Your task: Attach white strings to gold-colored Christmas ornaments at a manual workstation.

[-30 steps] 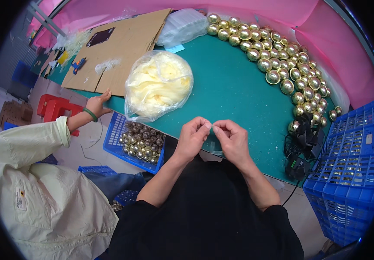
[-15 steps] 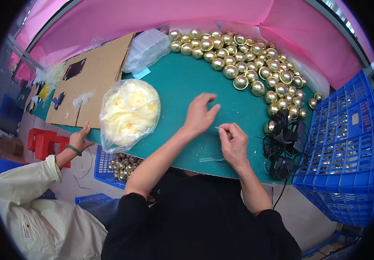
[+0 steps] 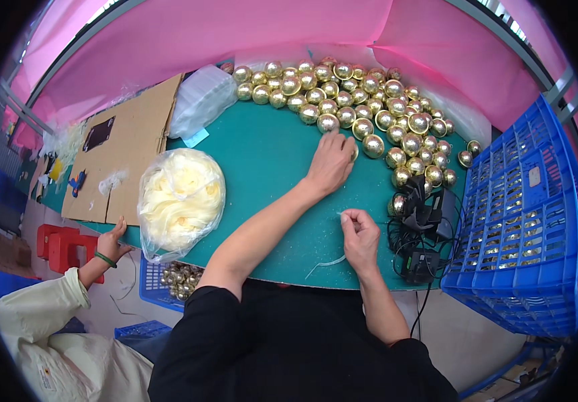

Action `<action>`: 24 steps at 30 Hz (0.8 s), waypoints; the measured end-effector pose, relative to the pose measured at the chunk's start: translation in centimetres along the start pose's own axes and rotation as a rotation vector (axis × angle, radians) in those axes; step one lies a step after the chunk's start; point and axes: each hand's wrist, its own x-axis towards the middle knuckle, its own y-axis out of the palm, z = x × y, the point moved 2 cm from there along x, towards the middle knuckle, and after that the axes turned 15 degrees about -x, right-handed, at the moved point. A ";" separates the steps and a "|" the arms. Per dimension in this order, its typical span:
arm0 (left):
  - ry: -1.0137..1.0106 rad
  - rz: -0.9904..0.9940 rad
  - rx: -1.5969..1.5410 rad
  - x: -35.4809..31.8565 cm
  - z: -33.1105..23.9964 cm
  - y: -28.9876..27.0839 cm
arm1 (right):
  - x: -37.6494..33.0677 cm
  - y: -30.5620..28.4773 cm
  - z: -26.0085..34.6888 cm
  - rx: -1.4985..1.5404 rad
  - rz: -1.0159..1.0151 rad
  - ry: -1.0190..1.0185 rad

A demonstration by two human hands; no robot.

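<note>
My left hand (image 3: 330, 163) reaches far across the green table (image 3: 262, 161) and closes over a gold ball (image 3: 354, 153) at the near edge of a big heap of gold balls (image 3: 363, 107). My right hand (image 3: 360, 236) stays near the table's front edge, fingers pinched on a thin pale string (image 3: 326, 263) that trails down toward the edge.
A clear bag of cream fibre (image 3: 180, 201) lies at the left, beside a cardboard sheet (image 3: 128, 147). Blue crates (image 3: 523, 228) stand at the right, black cables and adapters (image 3: 423, 228) before them. Another person's hand (image 3: 113, 244) rests at the left edge, above a blue basket of gold balls (image 3: 180, 281).
My left hand has left the right hand and stretched out across the table to the heap of gold balls. The right hand kept the string near the front edge.
</note>
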 end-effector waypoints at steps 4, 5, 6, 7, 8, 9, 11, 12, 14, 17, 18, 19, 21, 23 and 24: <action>-0.322 0.047 -0.221 -6.0 -4.4 -4.4 | 0.3 -0.5 0.3 0.061 -0.009 0.000; -0.313 0.008 -0.233 -7.8 -4.9 -5.7 | 0.3 -0.4 0.5 0.078 0.000 -0.024; -0.307 -0.039 -0.239 -9.5 -5.4 -7.0 | 0.2 -0.2 1.3 0.055 0.041 -0.054; -0.331 -0.035 -0.235 -11.0 -6.0 -7.9 | 0.0 0.2 2.0 0.059 0.061 -0.041; -0.395 -0.069 -0.247 -12.4 -6.5 -8.8 | -0.1 0.9 2.8 0.066 0.078 -0.088; -0.460 -0.109 -0.256 -13.8 -7.1 -9.5 | -0.4 1.5 3.7 0.072 0.098 -0.140; -0.504 -0.144 -0.261 -15.6 -7.8 -9.9 | -0.9 2.8 5.3 0.058 0.141 -0.162; -0.522 -0.175 -0.272 -16.1 -8.0 -10.1 | -1.2 3.4 5.9 0.041 0.158 -0.193; -0.521 -0.197 -0.275 -16.9 -8.6 -10.2 | -1.7 4.3 6.1 0.003 0.171 -0.192; -0.488 -0.219 -0.277 -17.4 -9.0 -10.4 | -2.0 4.6 6.7 -0.051 0.166 -0.216; -0.464 -0.215 -0.276 -17.6 -9.1 -10.4 | -2.1 4.6 6.9 -0.068 0.152 -0.232; -0.465 -0.220 -0.277 -17.7 -9.1 -10.5 | -2.1 4.6 7.1 -0.071 0.155 -0.235; -0.461 -0.222 -0.287 -17.9 -9.2 -10.5 | -2.0 4.5 7.3 -0.089 0.167 -0.249; -0.451 -0.221 -0.294 -18.0 -9.2 -10.6 | -2.0 4.5 7.5 -0.090 0.172 -0.256; -0.441 -0.216 -0.298 -18.0 -9.2 -10.6 | -2.0 4.5 7.6 -0.087 0.175 -0.262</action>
